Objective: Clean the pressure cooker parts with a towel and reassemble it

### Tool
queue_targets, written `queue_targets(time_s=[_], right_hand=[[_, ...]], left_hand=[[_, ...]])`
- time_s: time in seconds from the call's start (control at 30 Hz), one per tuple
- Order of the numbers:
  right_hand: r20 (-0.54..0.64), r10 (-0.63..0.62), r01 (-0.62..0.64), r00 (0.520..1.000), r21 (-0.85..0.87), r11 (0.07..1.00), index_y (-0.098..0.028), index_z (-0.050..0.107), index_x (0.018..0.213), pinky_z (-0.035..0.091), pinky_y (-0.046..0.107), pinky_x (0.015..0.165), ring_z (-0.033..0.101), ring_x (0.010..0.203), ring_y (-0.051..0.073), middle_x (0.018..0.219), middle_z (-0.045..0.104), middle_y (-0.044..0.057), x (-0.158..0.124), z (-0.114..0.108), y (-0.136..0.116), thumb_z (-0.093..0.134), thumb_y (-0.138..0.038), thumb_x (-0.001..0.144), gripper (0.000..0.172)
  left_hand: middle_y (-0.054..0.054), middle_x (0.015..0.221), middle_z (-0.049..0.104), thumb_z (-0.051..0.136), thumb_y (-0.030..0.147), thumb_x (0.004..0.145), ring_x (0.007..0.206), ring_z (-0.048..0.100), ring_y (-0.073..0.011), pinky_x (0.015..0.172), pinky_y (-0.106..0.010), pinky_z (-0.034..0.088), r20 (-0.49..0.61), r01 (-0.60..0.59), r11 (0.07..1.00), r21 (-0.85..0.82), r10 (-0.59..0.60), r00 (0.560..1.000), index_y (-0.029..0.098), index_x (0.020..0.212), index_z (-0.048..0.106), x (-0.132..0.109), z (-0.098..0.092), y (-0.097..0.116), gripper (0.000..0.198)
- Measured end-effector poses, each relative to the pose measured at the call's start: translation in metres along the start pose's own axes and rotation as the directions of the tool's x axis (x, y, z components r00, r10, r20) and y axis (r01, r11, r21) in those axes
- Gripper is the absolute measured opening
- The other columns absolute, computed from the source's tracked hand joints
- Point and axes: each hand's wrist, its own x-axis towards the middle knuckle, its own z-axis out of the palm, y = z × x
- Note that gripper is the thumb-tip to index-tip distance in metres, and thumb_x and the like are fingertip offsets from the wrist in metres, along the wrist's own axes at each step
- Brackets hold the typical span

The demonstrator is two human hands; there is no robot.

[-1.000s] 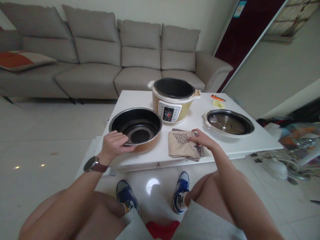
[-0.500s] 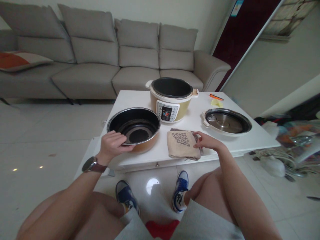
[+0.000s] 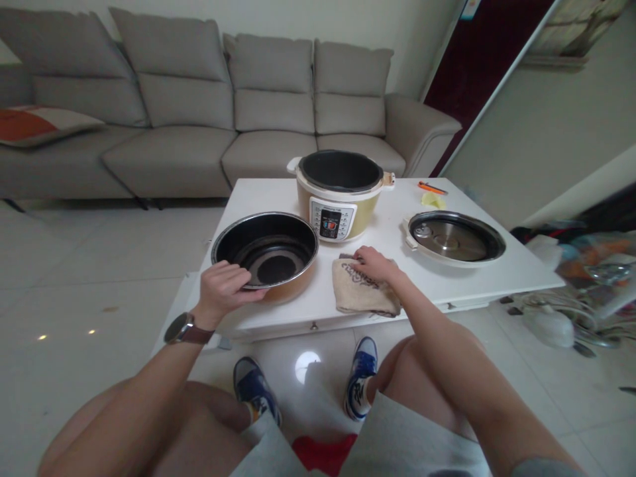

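Note:
My left hand (image 3: 224, 286) is closed over the near rim of a black-lined inner pot (image 3: 265, 252) standing on the white table (image 3: 392, 238). A watch sits on that wrist. My right hand (image 3: 376, 265) lies on top of a folded beige cloth (image 3: 360, 295) with a dark pattern, its fingers curled down onto the fabric. The cloth rests at the table's front edge, right of the pot. Behind both stands a beige electric pressure cooker body (image 3: 339, 194), its lid off.
The cooker's lid (image 3: 454, 237) lies upside down on the table's right side. An orange tool (image 3: 432, 188) and a yellow scrap (image 3: 435, 201) lie at the far right corner. A grey sofa (image 3: 199, 112) stands behind. Clutter covers the floor at right (image 3: 571, 298).
My right hand slid left from the cloth's right edge onto its top. My left hand stayed on the pot's rim.

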Motion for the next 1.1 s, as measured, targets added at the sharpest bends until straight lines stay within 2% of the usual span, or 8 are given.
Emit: queue_targets(time_s=[0.17, 0.37, 0.53, 0.7, 0.8, 0.87, 0.93, 1.1], right_hand=[[-0.010, 0.047, -0.047, 0.999, -0.006, 0.999, -0.018, 0.066, 0.093, 0.045, 0.029, 0.085, 0.060, 0.096, 0.021, 0.105, 0.070, 0.010, 0.012, -0.003, 0.000, 0.062, -0.029, 0.091, 0.012], [-0.045, 0.248, -0.250, 0.968, -0.024, 0.968, -0.019, 0.066, 0.096, 0.043, 0.030, 0.076, 0.063, 0.088, 0.022, 0.098, 0.074, 0.012, 0.012, -0.011, 0.010, 0.055, -0.035, 0.094, 0.018], [0.022, 0.310, -0.309, 0.951, -0.016, 0.951, -0.020, 0.070, 0.096, 0.046, 0.030, 0.078, 0.066, 0.091, 0.023, 0.104, 0.075, 0.011, 0.006, -0.016, 0.027, 0.065, -0.042, 0.088, 0.024], [0.021, 0.355, -0.354, 0.935, -0.039, 0.935, -0.019, 0.072, 0.092, 0.048, 0.032, 0.083, 0.067, 0.099, 0.025, 0.110, 0.074, 0.011, -0.004, -0.030, 0.045, 0.072, -0.026, 0.079, 0.016], [-0.011, 0.380, -0.380, 0.925, -0.056, 0.923, -0.017, 0.072, 0.100, 0.049, 0.037, 0.087, 0.067, 0.102, 0.029, 0.111, 0.073, 0.014, -0.010, -0.035, 0.047, 0.074, -0.026, 0.077, 0.025], [-0.037, 0.349, -0.350, 0.937, -0.048, 0.935, -0.018, 0.071, 0.108, 0.048, 0.039, 0.091, 0.065, 0.106, 0.029, 0.114, 0.072, 0.014, -0.012, -0.037, 0.043, 0.073, -0.030, 0.080, 0.031], [-0.029, 0.249, -0.249, 0.968, -0.002, 0.969, -0.019, 0.071, 0.111, 0.047, 0.036, 0.094, 0.064, 0.109, 0.027, 0.117, 0.071, 0.012, -0.013, -0.036, 0.036, 0.073, -0.034, 0.082, 0.032], [0.085, 0.025, -0.029, 0.996, 0.047, 0.998, -0.018, 0.072, 0.109, 0.047, 0.034, 0.089, 0.064, 0.102, 0.026, 0.110, 0.070, 0.010, -0.014, -0.027, 0.022, 0.079, -0.036, 0.078, 0.037]], left_hand=[[0.004, 0.048, 0.041, 0.075, 0.037, 0.085, 0.048, 0.039, -0.0131, 0.054, -0.033, 0.028, 0.006, 0.010, 1.000, -0.013, -0.010, 1.000, 0.022, 0.055, 0.036, 0.000, 0.000, 0.000, 0.052], [0.004, 0.048, 0.042, 0.072, 0.038, 0.087, 0.049, 0.039, -0.0133, 0.054, -0.033, 0.028, 0.032, 0.018, 1.000, 0.001, -0.018, 0.999, 0.022, 0.055, 0.036, 0.000, -0.001, 0.000, 0.051], [0.004, 0.047, 0.042, 0.072, 0.038, 0.088, 0.048, 0.039, -0.0129, 0.054, -0.033, 0.028, 0.024, 0.005, 1.000, 0.018, -0.005, 1.000, 0.022, 0.054, 0.035, 0.002, -0.002, 0.001, 0.052], [0.004, 0.048, 0.042, 0.074, 0.034, 0.086, 0.048, 0.039, -0.0128, 0.055, -0.033, 0.028, 0.014, 0.001, 1.000, 0.017, -0.001, 1.000, 0.022, 0.055, 0.035, 0.002, -0.003, 0.002, 0.051], [0.004, 0.048, 0.042, 0.074, 0.034, 0.085, 0.048, 0.039, -0.0128, 0.054, -0.033, 0.028, 0.012, 0.007, 1.000, 0.013, -0.007, 1.000, 0.022, 0.055, 0.035, 0.002, -0.003, 0.003, 0.051], [0.004, 0.048, 0.042, 0.074, 0.034, 0.085, 0.048, 0.040, -0.0129, 0.054, -0.033, 0.028, 0.016, 0.016, 1.000, 0.002, -0.016, 1.000, 0.022, 0.055, 0.035, 0.002, -0.002, 0.002, 0.050], [0.004, 0.047, 0.043, 0.073, 0.035, 0.086, 0.048, 0.040, -0.0129, 0.054, -0.033, 0.028, 0.027, 0.037, 0.999, -0.009, -0.036, 0.999, 0.022, 0.055, 0.036, 0.001, -0.002, 0.002, 0.050], [0.003, 0.047, 0.044, 0.072, 0.037, 0.087, 0.047, 0.040, -0.0131, 0.054, -0.033, 0.027, 0.035, 0.052, 0.998, -0.017, -0.052, 0.998, 0.022, 0.055, 0.036, 0.002, -0.001, 0.001, 0.050]])
